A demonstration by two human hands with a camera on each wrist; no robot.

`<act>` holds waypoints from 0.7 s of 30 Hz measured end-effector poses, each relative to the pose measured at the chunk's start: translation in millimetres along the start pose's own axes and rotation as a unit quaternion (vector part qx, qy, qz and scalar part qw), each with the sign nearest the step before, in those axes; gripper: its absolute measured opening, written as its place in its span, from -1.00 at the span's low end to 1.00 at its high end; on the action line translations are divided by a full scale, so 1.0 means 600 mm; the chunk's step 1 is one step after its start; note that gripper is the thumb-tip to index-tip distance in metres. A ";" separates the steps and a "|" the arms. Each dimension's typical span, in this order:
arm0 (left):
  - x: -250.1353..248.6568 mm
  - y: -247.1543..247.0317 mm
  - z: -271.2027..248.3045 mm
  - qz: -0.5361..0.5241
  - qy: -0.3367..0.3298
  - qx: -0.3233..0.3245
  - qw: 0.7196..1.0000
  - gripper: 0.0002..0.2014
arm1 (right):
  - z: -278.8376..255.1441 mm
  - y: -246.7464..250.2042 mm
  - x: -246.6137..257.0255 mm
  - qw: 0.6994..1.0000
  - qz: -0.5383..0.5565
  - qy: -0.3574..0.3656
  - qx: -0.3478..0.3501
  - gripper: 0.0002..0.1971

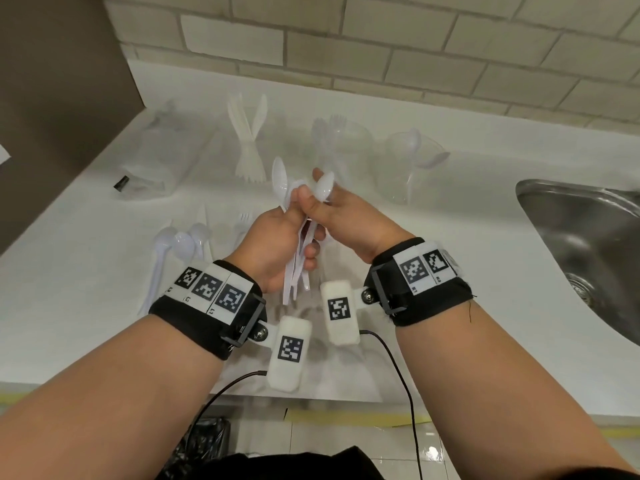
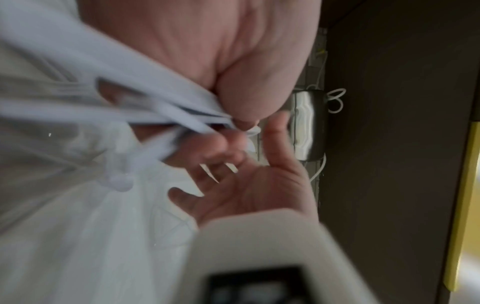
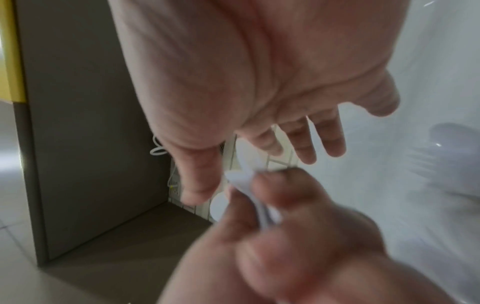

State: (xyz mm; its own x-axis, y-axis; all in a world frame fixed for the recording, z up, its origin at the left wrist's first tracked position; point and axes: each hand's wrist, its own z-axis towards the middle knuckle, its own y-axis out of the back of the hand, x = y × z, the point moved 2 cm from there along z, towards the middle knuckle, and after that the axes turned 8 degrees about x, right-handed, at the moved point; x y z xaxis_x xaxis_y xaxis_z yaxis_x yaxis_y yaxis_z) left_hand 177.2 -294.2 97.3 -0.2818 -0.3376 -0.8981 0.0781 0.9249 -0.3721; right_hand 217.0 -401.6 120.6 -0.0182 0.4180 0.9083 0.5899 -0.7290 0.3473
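White plastic spoons are bunched in the left hand, with the fingers curled round the handles at about mid-length. The bunch is held above the surface, clear of it. Its long axis is near upright with a slight lean. Bowls point up and away, toward the tiled wall, and the handle ends point down toward the wrists.

The right hand meets the bunch from the right. Its thumb and forefinger pinch one spoon just under its bowl, and the other fingers lie loosely extended in the right wrist view. That bowl points up and slightly right, splayed apart from the other bowls. The left wrist view is blurred; handles fan out toward the camera.

Loose spoons lie on the surface left of the hands, bowls away. Cream forks, clear cups and a clear bag sit farther back. A steel sink is at the right.
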 end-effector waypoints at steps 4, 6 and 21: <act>0.003 0.006 0.000 0.103 -0.010 0.001 0.995 -0.60 | 0.003 0.025 0.021 0.989 0.005 0.047 -0.143 -0.47; 0.008 0.004 0.004 0.136 -0.018 0.019 0.990 -0.68 | 0.009 0.027 0.033 0.989 -0.032 0.058 -0.134 -0.71; 0.023 0.033 0.014 0.140 0.001 -0.066 0.988 -0.82 | -0.004 0.096 0.074 0.914 0.037 0.159 -0.372 -0.67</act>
State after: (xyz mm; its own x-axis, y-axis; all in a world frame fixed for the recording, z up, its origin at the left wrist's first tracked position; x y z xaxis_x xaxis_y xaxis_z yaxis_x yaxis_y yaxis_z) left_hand 182.8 -282.0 75.6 -0.2691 -0.0646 -0.9609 0.0276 0.9968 -0.0748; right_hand 248.5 -426.4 181.3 -0.3037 0.2596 0.9167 -0.1103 -0.9653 0.2368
